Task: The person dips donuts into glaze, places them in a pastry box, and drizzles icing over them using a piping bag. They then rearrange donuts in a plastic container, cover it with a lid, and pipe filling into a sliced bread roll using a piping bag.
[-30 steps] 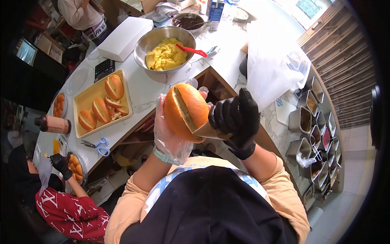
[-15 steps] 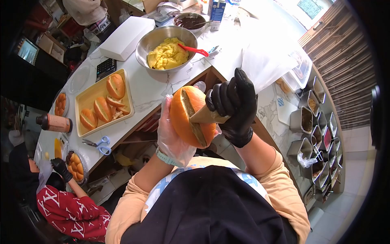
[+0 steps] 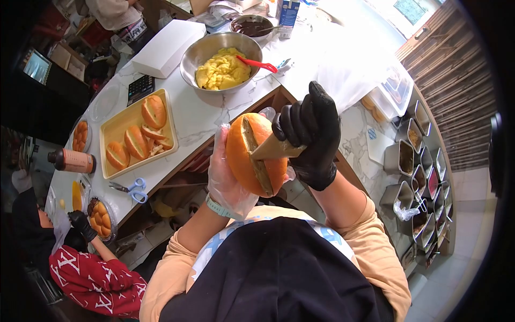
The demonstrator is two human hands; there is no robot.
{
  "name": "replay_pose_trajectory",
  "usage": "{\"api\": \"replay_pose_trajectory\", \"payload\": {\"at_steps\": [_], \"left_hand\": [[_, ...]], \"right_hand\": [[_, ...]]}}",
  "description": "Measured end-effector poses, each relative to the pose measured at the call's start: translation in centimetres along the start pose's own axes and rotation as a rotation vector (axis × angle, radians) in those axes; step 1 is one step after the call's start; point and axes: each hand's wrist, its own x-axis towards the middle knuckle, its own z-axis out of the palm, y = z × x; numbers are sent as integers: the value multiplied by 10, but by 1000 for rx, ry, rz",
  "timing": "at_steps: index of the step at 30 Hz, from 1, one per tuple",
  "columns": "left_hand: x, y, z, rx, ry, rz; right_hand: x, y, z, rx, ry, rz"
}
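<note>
My left hand, in a clear plastic glove, is wrapped round a golden bun with a long slit along its top. Greenish-brown filling shows in the slit. My right hand, in a black glove, squeezes a piping bag whose narrow end points into the slit. The bag's upper part is hidden in my fist. On the counter to the left, a yellow tray carries several slit buns and some cut pieces.
A steel bowl of yellow filling with a red spatula stands ahead. Blue-handled scissors lie near the counter edge. A white box and a bowl of dark filling are farther back. Metal containers line the right. A co-worker is at left.
The right fist has tipped up slightly, while the piping bag stays at the slit. The bun has barely moved in the left hand.
</note>
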Motion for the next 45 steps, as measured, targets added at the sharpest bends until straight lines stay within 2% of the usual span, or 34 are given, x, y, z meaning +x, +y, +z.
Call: {"api": "replay_pose_trajectory", "payload": {"at_steps": [2, 11, 31, 34, 38, 45], "left_hand": [[-1, -1, -1, -18, -8, -19], [-2, -2, 5, 4, 0, -38], [-2, -2, 5, -12, 4, -5], [-1, -4, 9, -27, 91, 64], [1, -3, 3, 55, 69, 177], [-4, -7, 9, 50, 84, 232]], "right_hand": [[5, 0, 6, -41, 97, -12], [13, 2, 2, 17, 130, 11], [25, 5, 1, -102, 124, -139], [25, 2, 4, -92, 177, -180], [20, -6, 7, 59, 168, -193], [16, 3, 5, -129, 68, -208]]}}
